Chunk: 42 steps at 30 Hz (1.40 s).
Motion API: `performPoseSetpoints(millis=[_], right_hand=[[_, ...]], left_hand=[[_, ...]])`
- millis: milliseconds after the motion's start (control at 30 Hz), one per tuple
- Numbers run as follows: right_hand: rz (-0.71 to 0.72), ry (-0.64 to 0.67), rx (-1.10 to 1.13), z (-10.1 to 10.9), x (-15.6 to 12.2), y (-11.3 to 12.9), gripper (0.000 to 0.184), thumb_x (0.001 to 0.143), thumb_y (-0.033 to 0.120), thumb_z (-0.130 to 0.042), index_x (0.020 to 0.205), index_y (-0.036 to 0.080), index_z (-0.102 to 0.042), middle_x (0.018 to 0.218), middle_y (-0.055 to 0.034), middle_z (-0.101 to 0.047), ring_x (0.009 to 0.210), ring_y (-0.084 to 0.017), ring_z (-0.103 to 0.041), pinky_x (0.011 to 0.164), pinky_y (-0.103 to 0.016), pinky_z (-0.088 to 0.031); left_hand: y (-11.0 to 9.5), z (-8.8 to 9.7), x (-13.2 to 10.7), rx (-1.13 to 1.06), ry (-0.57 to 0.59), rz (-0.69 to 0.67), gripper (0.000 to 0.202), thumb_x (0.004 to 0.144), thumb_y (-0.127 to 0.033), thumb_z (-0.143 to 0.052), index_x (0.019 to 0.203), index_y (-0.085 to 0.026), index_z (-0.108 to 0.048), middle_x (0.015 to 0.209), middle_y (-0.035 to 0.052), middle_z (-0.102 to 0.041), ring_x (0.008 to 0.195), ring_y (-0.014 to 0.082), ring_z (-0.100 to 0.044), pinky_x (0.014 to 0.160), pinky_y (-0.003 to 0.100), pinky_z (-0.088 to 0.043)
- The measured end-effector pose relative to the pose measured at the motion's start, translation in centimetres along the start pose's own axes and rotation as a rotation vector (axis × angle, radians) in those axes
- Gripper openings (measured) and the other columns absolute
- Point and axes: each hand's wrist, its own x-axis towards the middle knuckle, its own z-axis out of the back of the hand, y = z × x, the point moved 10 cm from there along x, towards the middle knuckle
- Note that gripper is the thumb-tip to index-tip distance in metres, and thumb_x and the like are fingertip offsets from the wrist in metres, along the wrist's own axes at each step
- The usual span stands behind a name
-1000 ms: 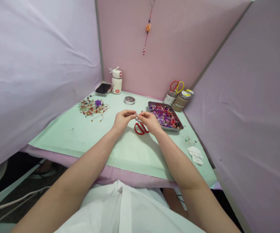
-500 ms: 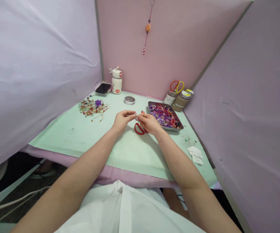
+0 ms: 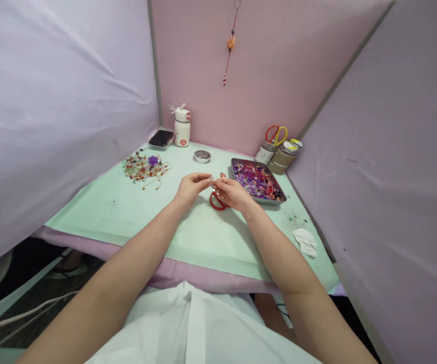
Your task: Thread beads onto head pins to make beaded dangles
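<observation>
My left hand [image 3: 193,187] and my right hand [image 3: 232,192] meet above the middle of the table, both with fingers pinched. Between the fingertips shows a tiny pale, clear piece [image 3: 213,180], too small to name; both hands seem to grip it. Red-handled scissors [image 3: 217,201] lie on the table just below the hands, partly hidden by my right hand. Right of that hand stands a dark metal tray [image 3: 267,202] full of purple, red and clear beads [image 3: 254,179].
A heap of beaded strings [image 3: 142,169] with a purple bead cluster lies left. Behind are a round tin [image 3: 202,156], a phone [image 3: 161,138], a white bottle [image 3: 182,126] and two jars, one holding scissors [image 3: 275,135]. A crumpled tissue [image 3: 305,242] lies right; a beaded cord [image 3: 230,44] hangs on the wall.
My right hand's fingers have shifted very slightly at the small piece. Everything else stays where it was.
</observation>
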Motion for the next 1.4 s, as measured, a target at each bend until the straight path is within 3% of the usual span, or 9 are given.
performPoseSetpoints(millis=[767, 1400], right_hand=[[-0.040, -0.032, 0.054, 0.08, -0.04, -0.34, 0.035, 0.059, 0.040, -0.079, 0.075, 0.015, -0.060, 0.066, 0.0032, -0.051, 0.057, -0.005, -0.039, 0.046, -0.021, -0.020], [-0.011, -0.089, 0.022, 0.31, 0.10, -0.26, 0.029, 0.060, 0.038, -0.074, 0.070, 0.016, -0.057, 0.064, 0.0035, -0.048, 0.056, -0.006, -0.036, 0.046, -0.022, -0.017]], left_hand=[[0.23, -0.17, -0.18, -0.056, -0.003, 0.041, 0.038, 0.046, -0.028, -0.086, 0.076, -0.012, -0.069, 0.076, 0.0044, -0.070, 0.075, 0.0147, -0.064, 0.093, 0.039, -0.047], [-0.27, 0.12, -0.27, 0.066, -0.031, -0.006, 0.037, 0.048, -0.031, -0.084, 0.077, -0.012, -0.070, 0.076, 0.0059, -0.070, 0.076, 0.0173, -0.064, 0.086, 0.038, -0.048]])
